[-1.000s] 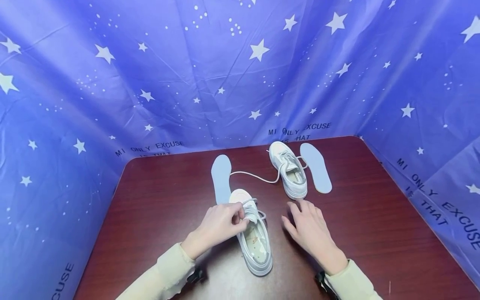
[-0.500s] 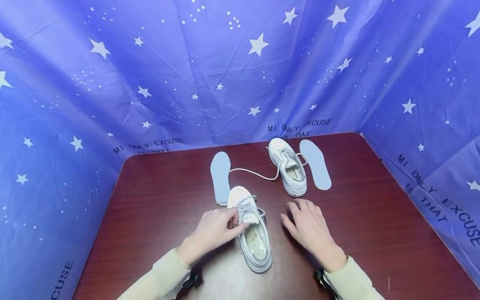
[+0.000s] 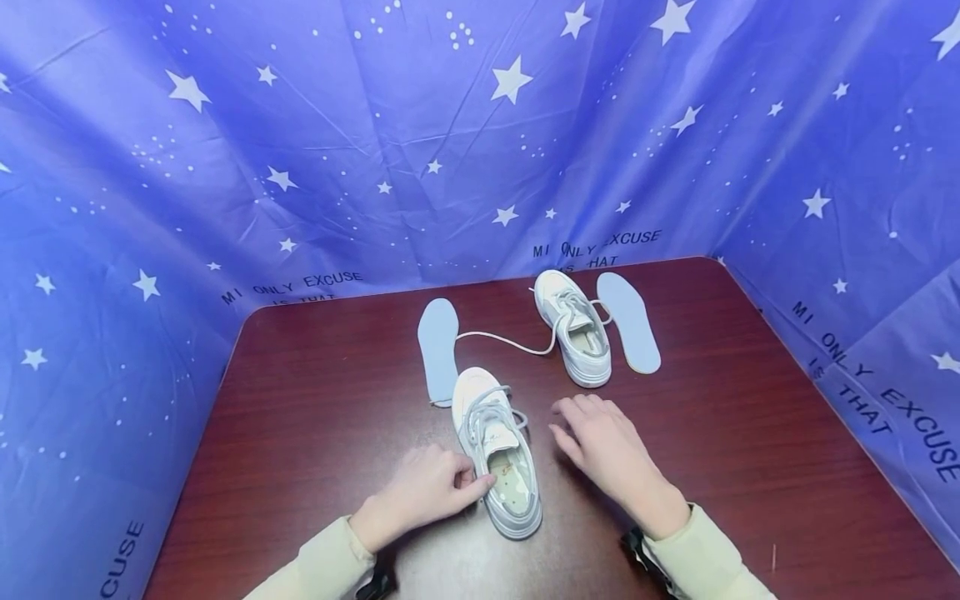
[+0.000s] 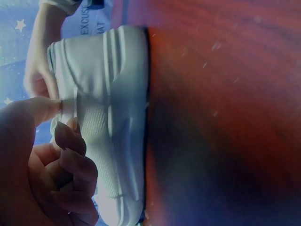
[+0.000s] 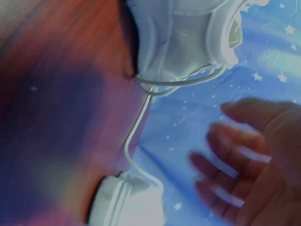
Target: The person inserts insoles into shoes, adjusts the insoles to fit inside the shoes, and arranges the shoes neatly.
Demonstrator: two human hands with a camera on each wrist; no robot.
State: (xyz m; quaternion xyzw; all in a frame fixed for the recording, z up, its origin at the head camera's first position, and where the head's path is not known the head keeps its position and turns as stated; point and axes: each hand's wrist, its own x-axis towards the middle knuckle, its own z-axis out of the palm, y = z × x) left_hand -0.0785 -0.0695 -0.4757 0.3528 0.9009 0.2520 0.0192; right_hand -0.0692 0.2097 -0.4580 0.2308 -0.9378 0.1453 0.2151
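Observation:
A white sneaker (image 3: 517,523) with loose grey laces stands upright on the table in front of me, its toe pointing away. My left hand (image 3: 426,490) is at its left side. In the left wrist view, that hand's thumb and curled forefinger pinch the collar edge of the near sneaker (image 4: 96,127). My right hand (image 3: 611,446) hovers to the right of the same sneaker, fingers loosely bent and holding nothing. The right wrist view shows the right hand (image 5: 254,160) apart from both shoes.
A second white sneaker (image 3: 587,367) stands farther back, a long lace (image 3: 510,343) trailing left from it. One light-blue insole (image 3: 437,342) lies left of the near sneaker's toe, another insole (image 3: 632,325) right of the far sneaker. Starry blue cloth (image 3: 450,125) hangs around the brown table (image 3: 315,392).
My left hand has slid from the tongue and laces back along the near sneaker to its left collar. The right hand has shifted slightly left. The shoes look unmoved on the table.

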